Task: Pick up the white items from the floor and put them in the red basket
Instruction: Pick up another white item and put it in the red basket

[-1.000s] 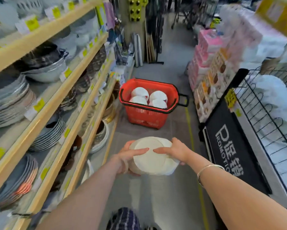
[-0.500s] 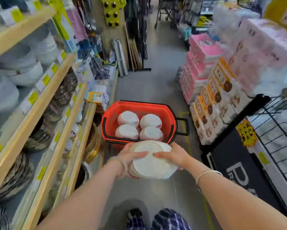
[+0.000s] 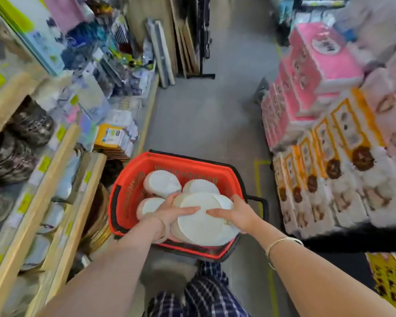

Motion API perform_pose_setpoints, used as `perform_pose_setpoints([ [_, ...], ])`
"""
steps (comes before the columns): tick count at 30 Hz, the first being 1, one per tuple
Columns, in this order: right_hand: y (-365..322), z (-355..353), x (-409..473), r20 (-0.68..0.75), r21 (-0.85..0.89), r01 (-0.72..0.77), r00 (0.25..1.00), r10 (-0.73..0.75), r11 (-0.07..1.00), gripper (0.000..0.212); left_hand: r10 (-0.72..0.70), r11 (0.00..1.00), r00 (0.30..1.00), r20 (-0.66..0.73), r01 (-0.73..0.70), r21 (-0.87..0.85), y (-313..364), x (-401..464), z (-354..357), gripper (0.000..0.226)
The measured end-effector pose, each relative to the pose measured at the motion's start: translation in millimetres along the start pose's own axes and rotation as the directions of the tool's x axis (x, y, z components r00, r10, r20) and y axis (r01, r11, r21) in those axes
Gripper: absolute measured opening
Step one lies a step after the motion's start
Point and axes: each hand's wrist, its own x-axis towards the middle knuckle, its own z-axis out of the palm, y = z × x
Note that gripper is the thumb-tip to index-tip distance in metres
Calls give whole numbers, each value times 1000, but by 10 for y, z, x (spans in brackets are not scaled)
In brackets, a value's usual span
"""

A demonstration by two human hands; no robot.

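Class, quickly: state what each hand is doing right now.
Left hand: holding the stack of round white plates over the red plastic basket.
Right hand: holding the same stack.

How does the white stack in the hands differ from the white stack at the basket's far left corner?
The held stack is gripped by the left hand and right hand; the far-left stack is untouched. The held stack sits at the near right of the red basket, above the others; the far-left stack rests deeper inside. The held stack looks larger, though it is nearer the camera. Both are white, round and wrapped.
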Motion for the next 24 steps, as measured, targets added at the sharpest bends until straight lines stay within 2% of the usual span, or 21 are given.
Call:
perform_pose_setpoints([
  [3, -75, -97, 469, 10, -22, -9, 1000, 9, 1000, 80, 10, 1000, 1000, -29, -9, 21, 195, 416, 2, 74],
  [7, -24, -119, 1182, 19, -67, -21, 1000, 22, 998, 60, -39, 998, 999, -29, 41, 47, 394, 1046, -44, 67],
  [14, 207, -48, 2215, -13, -38, -52, 999, 51, 998, 61, -36, 988, 999, -25, 39, 148, 602, 2106, -92, 77],
  [18, 388, -59, 2596, -37, -10, -65, 997, 64, 998, 53, -52, 990, 999, 4, 51, 129, 618, 2531, -34, 71],
  [24, 659, -60, 2923, 0, -59, -70, 998, 70, 996, 66, -52, 986, 999, -1, 51, 156, 474, 2874, 58, 67],
])
